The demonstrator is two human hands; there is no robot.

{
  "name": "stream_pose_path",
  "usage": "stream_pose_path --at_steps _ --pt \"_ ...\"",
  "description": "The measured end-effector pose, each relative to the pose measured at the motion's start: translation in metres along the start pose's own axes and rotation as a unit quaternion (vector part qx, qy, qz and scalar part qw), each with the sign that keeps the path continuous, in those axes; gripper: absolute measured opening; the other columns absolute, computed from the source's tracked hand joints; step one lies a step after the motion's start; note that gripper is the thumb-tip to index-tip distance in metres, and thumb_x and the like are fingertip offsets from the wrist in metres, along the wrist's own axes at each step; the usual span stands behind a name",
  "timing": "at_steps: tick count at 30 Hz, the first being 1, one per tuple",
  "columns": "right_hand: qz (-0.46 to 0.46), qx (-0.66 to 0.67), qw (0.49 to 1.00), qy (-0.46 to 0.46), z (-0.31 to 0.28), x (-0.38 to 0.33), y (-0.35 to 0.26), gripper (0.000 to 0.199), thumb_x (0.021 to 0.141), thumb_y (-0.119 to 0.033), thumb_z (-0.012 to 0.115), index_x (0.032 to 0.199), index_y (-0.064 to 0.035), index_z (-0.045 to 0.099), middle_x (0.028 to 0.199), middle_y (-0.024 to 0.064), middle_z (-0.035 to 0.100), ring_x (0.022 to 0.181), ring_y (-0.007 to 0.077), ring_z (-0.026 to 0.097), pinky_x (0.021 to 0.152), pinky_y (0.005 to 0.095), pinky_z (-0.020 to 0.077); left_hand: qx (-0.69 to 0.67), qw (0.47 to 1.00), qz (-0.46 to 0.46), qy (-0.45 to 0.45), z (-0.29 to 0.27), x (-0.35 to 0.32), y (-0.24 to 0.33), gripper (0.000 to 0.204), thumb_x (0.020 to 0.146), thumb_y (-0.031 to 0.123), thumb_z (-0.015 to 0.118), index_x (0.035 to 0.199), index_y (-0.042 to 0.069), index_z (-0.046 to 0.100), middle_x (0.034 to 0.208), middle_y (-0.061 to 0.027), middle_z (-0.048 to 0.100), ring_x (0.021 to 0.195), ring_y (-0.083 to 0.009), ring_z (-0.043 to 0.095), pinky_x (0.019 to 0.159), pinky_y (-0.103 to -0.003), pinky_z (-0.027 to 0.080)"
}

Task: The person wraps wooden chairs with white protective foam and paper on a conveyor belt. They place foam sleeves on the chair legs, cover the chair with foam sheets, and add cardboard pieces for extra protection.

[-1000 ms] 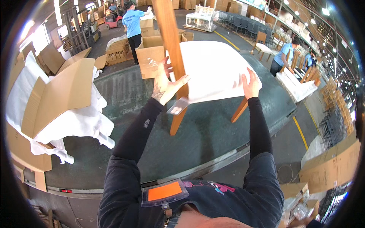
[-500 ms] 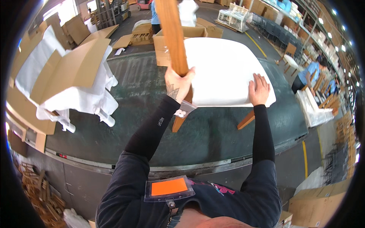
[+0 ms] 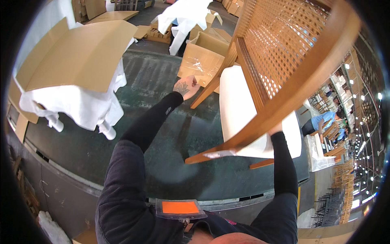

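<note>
A wooden chair with a woven cane back (image 3: 284,44) and a white padded seat (image 3: 237,107) stands on the dark green work table (image 3: 158,162), its back slanting across the right side. My left hand (image 3: 187,87) is apart from the chair, to the left of one wooden leg (image 3: 211,89). Its fingers are curled in; what they hold, if anything, is hidden. My right hand (image 3: 276,129) is at the seat, mostly covered by the curved back post (image 3: 284,97), so its fingers do not show. A small clear packet (image 3: 220,154) lies along the near leg.
To the left stands a white-wrapped piece of furniture with a cardboard sheet (image 3: 81,57) on it. An open cardboard box (image 3: 203,61) is beyond my left hand. Behind it, someone is mostly covered by white wrapping (image 3: 185,18). A person in blue (image 3: 325,120) works among chairs at right.
The chair has turned, bringing its cane back into view and swinging its post to the right. My left hand has let go of the post. My right hand has become mostly hidden.
</note>
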State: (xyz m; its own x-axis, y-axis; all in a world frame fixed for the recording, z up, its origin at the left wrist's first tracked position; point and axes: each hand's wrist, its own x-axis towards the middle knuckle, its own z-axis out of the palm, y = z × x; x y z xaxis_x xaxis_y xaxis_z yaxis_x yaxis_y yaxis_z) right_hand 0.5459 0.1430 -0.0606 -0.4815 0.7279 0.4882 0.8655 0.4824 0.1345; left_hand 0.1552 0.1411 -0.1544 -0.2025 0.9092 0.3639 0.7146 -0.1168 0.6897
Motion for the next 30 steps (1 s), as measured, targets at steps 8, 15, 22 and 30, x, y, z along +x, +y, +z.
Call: stream_pose_path --at_steps 8,15,22,30 --pt "0.014 0.054 0.995 -0.078 -0.021 -0.021 -0.003 0.042 0.090 -0.026 0.061 0.123 -0.0009 0.062 0.123 0.0210 0.064 0.114 0.0415 0.059 0.098 0.0477 0.0465 0.308 0.950 -0.027 -0.047 0.055 0.216 -0.093 0.042 0.093 0.032 0.061 0.130 0.014 0.055 0.140 -0.0119 0.050 0.136 -0.0345 0.040 0.095 -0.060 0.047" --pt "0.066 0.069 0.987 -0.129 -0.037 -0.047 -0.016 0.041 0.090 -0.026 0.061 0.122 -0.0012 0.063 0.123 0.0207 0.064 0.114 0.0415 0.059 0.098 0.0480 0.0463 0.365 0.929 -0.029 -0.052 0.103 0.317 -0.125 0.051 0.106 0.030 0.027 0.157 0.021 0.025 0.166 -0.0035 0.019 0.154 -0.0256 0.013 0.113 -0.070 0.022" --pt "0.090 0.083 0.983 -0.141 -0.037 -0.058 -0.019 0.040 0.090 -0.026 0.061 0.121 -0.0016 0.063 0.124 0.0204 0.064 0.114 0.0414 0.059 0.098 0.0484 0.0461 0.451 0.890 0.029 -0.053 0.112 0.318 -0.130 0.046 0.100 0.019 0.044 0.146 0.015 0.044 0.147 -0.0071 0.047 0.138 -0.0257 0.045 0.113 -0.061 0.029" --pt "0.025 0.102 0.990 -0.096 -0.023 -0.028 -0.004 0.039 0.090 -0.026 0.061 0.120 -0.0019 0.064 0.124 0.0201 0.064 0.115 0.0414 0.058 0.098 0.0487 0.0458 0.469 0.853 0.186 -0.131 0.068 0.209 -0.107 0.020 0.089 0.019 0.060 0.093 0.011 0.078 0.098 -0.0113 0.075 0.092 -0.0281 0.073 0.069 -0.043 0.058"
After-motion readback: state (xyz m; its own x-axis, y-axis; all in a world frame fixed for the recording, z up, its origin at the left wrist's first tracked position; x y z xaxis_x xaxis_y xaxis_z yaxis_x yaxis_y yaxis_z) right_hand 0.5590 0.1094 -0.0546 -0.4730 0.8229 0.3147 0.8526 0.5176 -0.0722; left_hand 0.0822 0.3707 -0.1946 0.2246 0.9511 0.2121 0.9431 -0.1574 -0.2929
